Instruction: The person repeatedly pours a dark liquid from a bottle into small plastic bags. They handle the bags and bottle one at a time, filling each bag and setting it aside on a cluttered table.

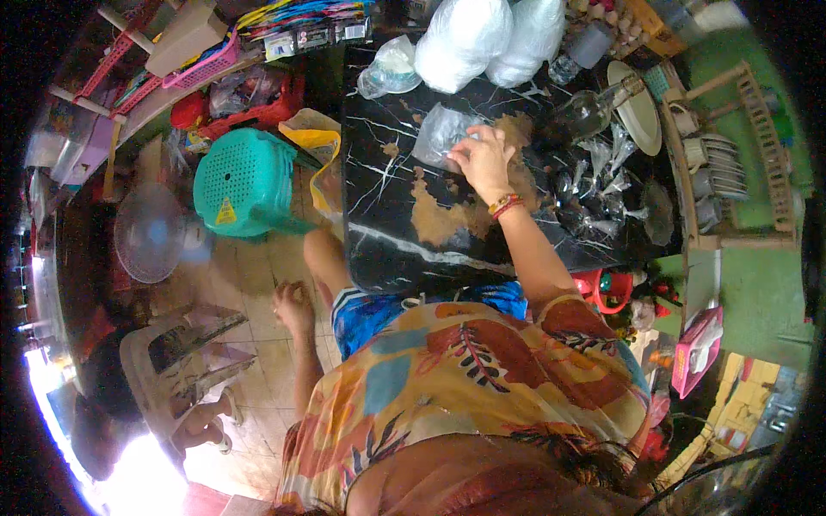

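Observation:
My right hand (485, 160), a red and gold bracelet at its wrist, reaches over a black marble-patterned tabletop (381, 193). Its bent fingertips touch the near right side of clear plastic bags (439, 134) lying flat; whether they pinch one cannot be told. Low beside my left knee hangs my left hand (295, 306), away from the table, fingers loosely bent and nothing visible in them. Several small knotted plastic bags with dark contents (597, 193) lie to the right of my right forearm. Behind them a clear glass bottle (584, 116) leans or lies near an oval plate (635, 109).
Large bulging white plastic bags (461, 42) stand at the table's back, beside a smaller clear bag (390, 68). Stacked green plastic stools (242, 180) and a fan (150, 232) are on the left. A dish rack (742, 161) stands right. Someone sits by a plastic chair (145, 367).

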`<state>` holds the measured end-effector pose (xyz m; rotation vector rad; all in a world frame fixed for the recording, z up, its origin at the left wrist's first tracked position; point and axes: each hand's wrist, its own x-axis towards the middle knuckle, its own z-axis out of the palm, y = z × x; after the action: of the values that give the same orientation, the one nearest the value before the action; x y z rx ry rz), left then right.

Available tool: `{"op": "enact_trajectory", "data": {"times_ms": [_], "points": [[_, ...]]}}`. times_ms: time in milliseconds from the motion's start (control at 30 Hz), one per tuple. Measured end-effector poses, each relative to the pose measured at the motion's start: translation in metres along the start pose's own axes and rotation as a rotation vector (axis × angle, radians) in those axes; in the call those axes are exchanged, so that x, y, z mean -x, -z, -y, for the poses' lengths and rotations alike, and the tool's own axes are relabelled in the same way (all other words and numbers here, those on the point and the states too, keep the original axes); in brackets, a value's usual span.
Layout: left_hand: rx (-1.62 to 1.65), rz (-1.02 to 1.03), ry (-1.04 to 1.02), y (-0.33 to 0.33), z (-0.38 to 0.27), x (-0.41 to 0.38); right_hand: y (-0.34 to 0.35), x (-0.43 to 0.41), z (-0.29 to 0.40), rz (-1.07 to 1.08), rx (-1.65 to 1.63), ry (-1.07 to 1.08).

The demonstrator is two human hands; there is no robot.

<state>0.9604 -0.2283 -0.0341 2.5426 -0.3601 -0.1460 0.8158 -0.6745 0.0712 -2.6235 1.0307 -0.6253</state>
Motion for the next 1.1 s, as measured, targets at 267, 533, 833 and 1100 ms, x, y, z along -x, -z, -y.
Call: {"op": "enact_trajectory", "data": {"times_ms": [267, 533, 833, 1100], "points": [[0.338, -0.244, -0.342, 0.052, -0.133, -0.039, 0.052, -0.045, 0.024, -0.1, -0.234, 0.036], [0.601, 0.133, -0.473, -0.052, -0.343, -0.061, 0.09, -0.056, 0.08, 0.081, -0.339, 0.132], [0.516, 0.186, -0.502, -0.124, -0.327, -0.108, 0.135, -0.076, 0.023, -0.07, -1.172, -0.453], [0.695, 0.109, -0.384, -0.07, -0.35, -0.077, 0.129, -0.066, 0.027, -0.174, -1.498, -0.464]]}}
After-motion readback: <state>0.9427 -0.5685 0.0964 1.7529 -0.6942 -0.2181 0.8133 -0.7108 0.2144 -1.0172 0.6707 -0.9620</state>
